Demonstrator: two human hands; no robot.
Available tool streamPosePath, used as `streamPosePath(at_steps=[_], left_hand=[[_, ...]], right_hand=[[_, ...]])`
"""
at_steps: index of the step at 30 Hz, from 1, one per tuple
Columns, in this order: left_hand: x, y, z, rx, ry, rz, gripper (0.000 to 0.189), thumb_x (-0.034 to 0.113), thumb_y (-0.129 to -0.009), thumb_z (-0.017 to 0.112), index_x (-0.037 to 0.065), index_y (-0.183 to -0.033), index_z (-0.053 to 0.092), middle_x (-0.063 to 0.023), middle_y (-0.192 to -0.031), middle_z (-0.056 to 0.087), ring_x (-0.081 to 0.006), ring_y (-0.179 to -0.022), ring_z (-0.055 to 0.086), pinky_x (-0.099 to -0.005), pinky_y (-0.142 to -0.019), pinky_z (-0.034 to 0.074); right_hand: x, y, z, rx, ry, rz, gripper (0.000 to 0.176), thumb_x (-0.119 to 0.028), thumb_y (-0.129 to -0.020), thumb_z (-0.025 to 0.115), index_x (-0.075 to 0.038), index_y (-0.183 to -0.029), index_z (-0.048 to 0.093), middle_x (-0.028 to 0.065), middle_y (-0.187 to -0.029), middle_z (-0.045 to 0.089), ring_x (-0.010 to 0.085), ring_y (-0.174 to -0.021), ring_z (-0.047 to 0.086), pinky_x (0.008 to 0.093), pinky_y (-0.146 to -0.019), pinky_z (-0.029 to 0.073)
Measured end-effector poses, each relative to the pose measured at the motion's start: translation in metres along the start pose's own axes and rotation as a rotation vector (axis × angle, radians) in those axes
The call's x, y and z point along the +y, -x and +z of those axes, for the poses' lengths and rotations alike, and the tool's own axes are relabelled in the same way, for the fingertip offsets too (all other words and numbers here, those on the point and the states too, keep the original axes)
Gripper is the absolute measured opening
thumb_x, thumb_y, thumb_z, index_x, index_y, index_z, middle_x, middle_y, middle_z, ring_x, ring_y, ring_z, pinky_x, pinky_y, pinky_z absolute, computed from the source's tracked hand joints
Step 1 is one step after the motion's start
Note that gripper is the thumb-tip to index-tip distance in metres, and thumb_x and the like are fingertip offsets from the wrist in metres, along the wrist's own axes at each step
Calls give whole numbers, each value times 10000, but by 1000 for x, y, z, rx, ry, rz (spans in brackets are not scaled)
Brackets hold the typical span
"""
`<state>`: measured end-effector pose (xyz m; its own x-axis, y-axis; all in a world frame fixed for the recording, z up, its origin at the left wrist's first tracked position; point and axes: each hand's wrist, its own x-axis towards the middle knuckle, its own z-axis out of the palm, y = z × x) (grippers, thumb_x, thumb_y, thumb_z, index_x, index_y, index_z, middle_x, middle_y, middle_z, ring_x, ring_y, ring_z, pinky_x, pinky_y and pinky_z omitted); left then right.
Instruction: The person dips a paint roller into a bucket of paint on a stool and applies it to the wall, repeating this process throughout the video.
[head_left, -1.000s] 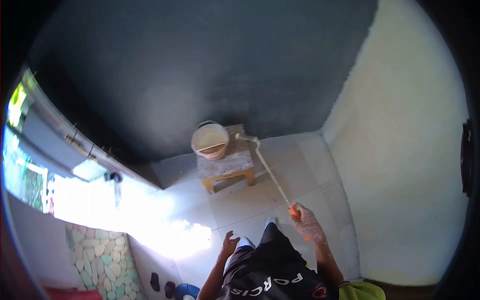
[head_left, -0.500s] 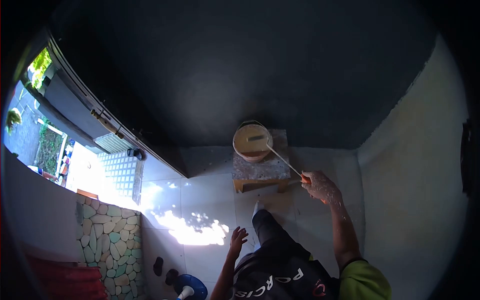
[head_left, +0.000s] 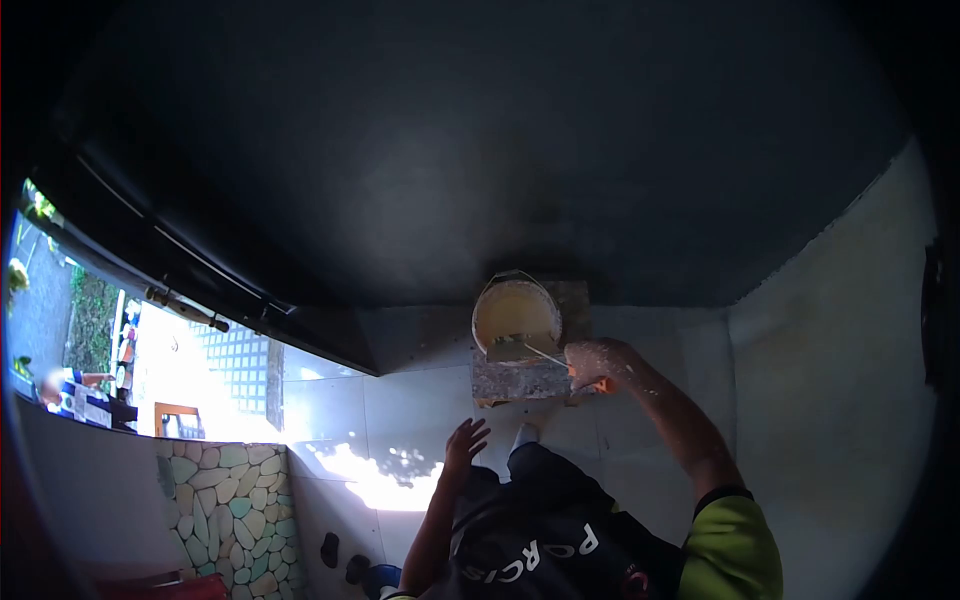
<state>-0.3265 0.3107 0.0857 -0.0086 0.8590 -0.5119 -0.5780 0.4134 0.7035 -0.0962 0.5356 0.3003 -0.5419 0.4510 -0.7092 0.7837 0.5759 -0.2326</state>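
Note:
My right hand (head_left: 598, 362) is wrapped around the orange handle (head_left: 604, 385) of a paint roller. Its thin rod (head_left: 548, 356) runs leftward into a round bucket (head_left: 558, 318) with a raised wire handle. The roller head (head_left: 516, 348) lies against the near inner side of the bucket, partly hard to make out. Pale cream paint (head_left: 512, 310) shows inside. Under the bucket stands a low, paint-spattered wooden stool (head_left: 500, 385). My left hand (head_left: 465, 441) hangs free in front of my body, fingers spread, touching nothing. Pale splashes mark my right hand and forearm.
A dark painted wall (head_left: 450, 180) rises behind the stool, and a pale wall (head_left: 830, 300) stands at right. At left, a dark door (head_left: 330, 340) opens onto a bright outdoor area. Slippers (head_left: 330, 549) and a blue object (head_left: 382, 578) are on the tiled floor.
The roller head has moved from the middle of the bucket to its near side, with my right hand now closer to the bucket. The camera view has tilted up; my left hand stays open.

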Motion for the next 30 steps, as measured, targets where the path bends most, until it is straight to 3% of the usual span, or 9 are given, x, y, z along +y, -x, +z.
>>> streamPosePath(at_steps=[4,7,9,10,14,17,23,25,30], left_hand=[[21,-44,9,-72,125,-46,445,357,-905,316,55,-1229,364,-130,-1291,431,-265,-1167,442,-378,-916,365],[21,-86,2,-121,187,-160,388,329,-897,335,57,-1165,405,-124,-1277,445,-267,-1165,438,-381,-891,373],[24,-110,-2,-157,274,-214,361,296,-886,369,47,-1143,410,-135,-1256,458,-289,-1139,454,-388,-863,386],[28,-123,-2,-122,330,-285,371,290,-876,388,35,-1145,404,-151,-1235,467,-303,-1124,461,-394,-870,392],[44,-156,-5,-22,387,-452,440,290,-841,451,-10,-1152,375,-204,-1175,485,-338,-1085,478,-416,-904,401],[65,-172,-5,59,360,-569,570,321,-823,475,-44,-1223,297,-210,-1157,487,-336,-1075,485,-417,-895,408],[73,-200,-19,18,346,-648,591,343,-822,465,-47,-1235,300,-211,-1160,483,-322,-1060,499,-405,-895,416],[74,-200,-17,21,334,-644,567,349,-824,461,-46,-1209,328,-212,-1152,488,-318,-1060,500,-402,-896,415],[70,-198,-13,66,369,-656,577,363,-824,456,-48,-1209,327,-208,-1153,491,-314,-1046,506,-404,-897,409]], right_hand=[[7,-62,41,112,-86,-30,250,-170,-589,665,26,-741,637,164,-715,634,271,-659,625,367,-605,501],[-19,-49,19,103,-170,15,189,-100,-583,608,40,-710,620,179,-680,619,272,-645,620,375,-594,496],[-25,-52,24,78,-166,127,257,-132,-597,614,14,-805,650,183,-802,634,288,-766,623,359,-675,503],[-24,-52,23,59,-167,102,180,-105,-597,592,16,-727,622,202,-711,610,288,-691,616,378,-634,497],[-30,-18,14,124,-265,146,196,-100,-616,582,21,-768,605,203,-732,605,308,-691,609,383,-653,492],[-45,31,-8,100,-469,366,215,-119,-646,587,31,-800,592,200,-763,597,307,-716,608,388,-668,489],[-73,108,-53,192,-396,277,246,-190,-686,630,17,-812,588,197,-810,581,313,-763,601,407,-670,479],[-76,108,-63,73,-476,332,282,-136,-637,673,69,-800,567,219,-826,594,316,-794,609,393,-697,490],[-74,45,-52,24,-408,321,293,-131,-616,690,58,-806,573,224,-836,597,317,-798,609,402,-681,495]])
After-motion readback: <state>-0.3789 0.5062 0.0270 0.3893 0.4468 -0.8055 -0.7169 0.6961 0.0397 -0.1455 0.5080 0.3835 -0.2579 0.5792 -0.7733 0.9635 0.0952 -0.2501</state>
